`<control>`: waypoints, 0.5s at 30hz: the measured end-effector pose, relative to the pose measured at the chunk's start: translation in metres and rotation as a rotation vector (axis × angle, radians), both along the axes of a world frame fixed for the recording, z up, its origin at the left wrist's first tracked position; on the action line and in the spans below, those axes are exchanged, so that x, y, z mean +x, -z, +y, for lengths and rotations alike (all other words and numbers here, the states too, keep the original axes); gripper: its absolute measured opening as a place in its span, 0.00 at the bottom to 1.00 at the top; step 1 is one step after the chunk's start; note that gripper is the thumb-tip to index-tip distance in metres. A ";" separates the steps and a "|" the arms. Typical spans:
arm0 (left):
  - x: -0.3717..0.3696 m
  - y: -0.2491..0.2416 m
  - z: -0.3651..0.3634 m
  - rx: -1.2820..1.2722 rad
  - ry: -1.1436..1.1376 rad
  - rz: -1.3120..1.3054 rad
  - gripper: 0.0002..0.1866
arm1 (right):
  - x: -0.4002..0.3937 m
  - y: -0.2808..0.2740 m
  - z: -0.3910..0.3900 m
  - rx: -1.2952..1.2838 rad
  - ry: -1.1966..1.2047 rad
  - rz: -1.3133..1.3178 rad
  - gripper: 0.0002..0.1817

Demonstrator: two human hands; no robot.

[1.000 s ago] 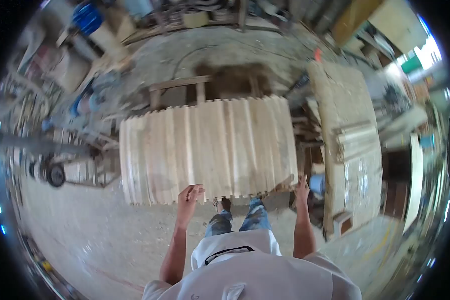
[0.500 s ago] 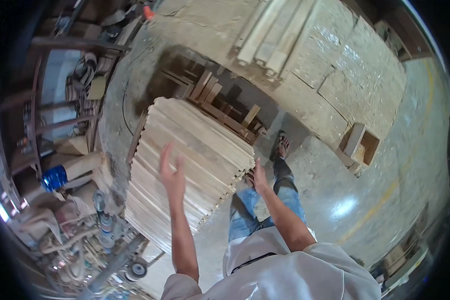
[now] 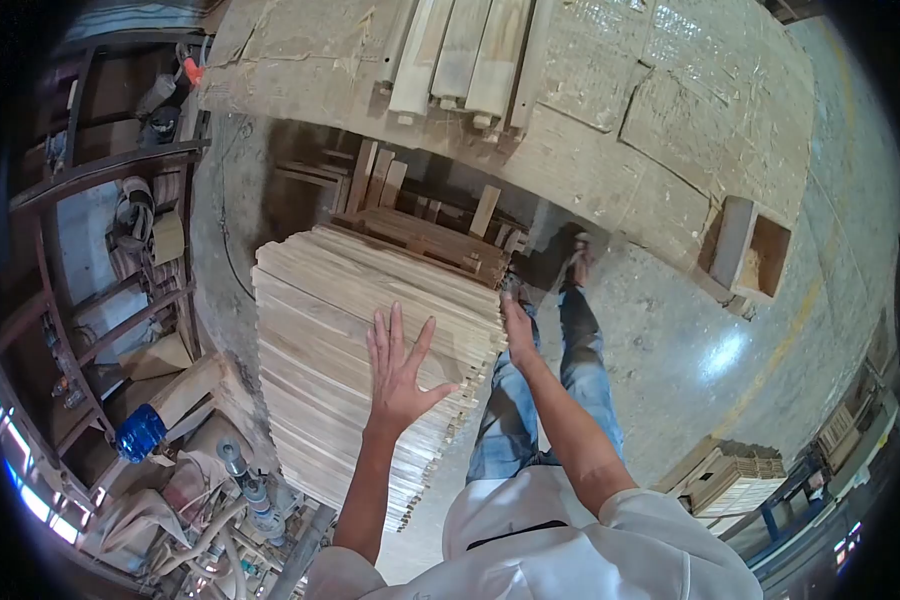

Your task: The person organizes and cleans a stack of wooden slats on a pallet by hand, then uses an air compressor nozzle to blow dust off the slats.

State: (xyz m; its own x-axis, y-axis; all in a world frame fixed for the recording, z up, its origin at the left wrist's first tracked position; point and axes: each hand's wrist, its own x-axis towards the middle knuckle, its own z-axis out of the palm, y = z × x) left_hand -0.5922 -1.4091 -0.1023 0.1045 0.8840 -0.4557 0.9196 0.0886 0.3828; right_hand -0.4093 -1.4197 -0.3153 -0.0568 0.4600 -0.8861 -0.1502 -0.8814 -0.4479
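Observation:
A broad stack of pale wooden slats point(image 3: 315, 365) lies side by side in front of me, its notched ends facing my legs. My left hand point(image 3: 402, 380) is spread flat over the top of the slats, fingers and thumb wide apart, holding nothing. Up at the stack's right corner is my right hand point(image 3: 517, 325), its fingers stretched along the slat ends with the palm side against them. Its far fingertips are partly hidden by the stack's edge.
A cardboard-covered table point(image 3: 590, 160) stands ahead, carrying several long wooden pieces point(image 3: 455, 55) and an open wooden box point(image 3: 755, 250). Below it sits a rack of wood offcuts point(image 3: 420, 235). Metal shelving point(image 3: 45, 250), a blue container point(image 3: 142, 432) and machinery crowd the left.
My left hand has come right over the slats and spread its fingers. My right hand stays at the slat ends, higher toward the corner. The view has turned, shifting the table left.

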 end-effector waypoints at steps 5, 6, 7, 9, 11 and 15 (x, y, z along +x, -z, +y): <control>-0.006 0.003 -0.001 0.025 -0.102 -0.019 0.57 | 0.002 0.018 -0.006 0.081 -0.061 -0.033 0.28; -0.016 0.001 0.003 0.069 -0.178 -0.037 0.56 | 0.001 0.020 -0.004 0.099 -0.018 0.014 0.28; -0.038 0.006 0.007 0.168 -0.306 -0.005 0.53 | -0.002 0.021 -0.006 0.107 0.025 0.063 0.28; -0.094 0.006 0.028 0.357 -0.590 0.024 0.46 | -0.005 0.054 -0.028 -0.011 0.214 0.309 0.28; -0.149 0.004 0.060 0.491 -0.762 0.030 0.40 | -0.013 0.062 -0.030 -0.148 0.408 0.524 0.28; -0.243 0.027 0.105 0.368 -0.827 -0.129 0.33 | -0.016 0.024 -0.011 -0.127 0.327 0.356 0.28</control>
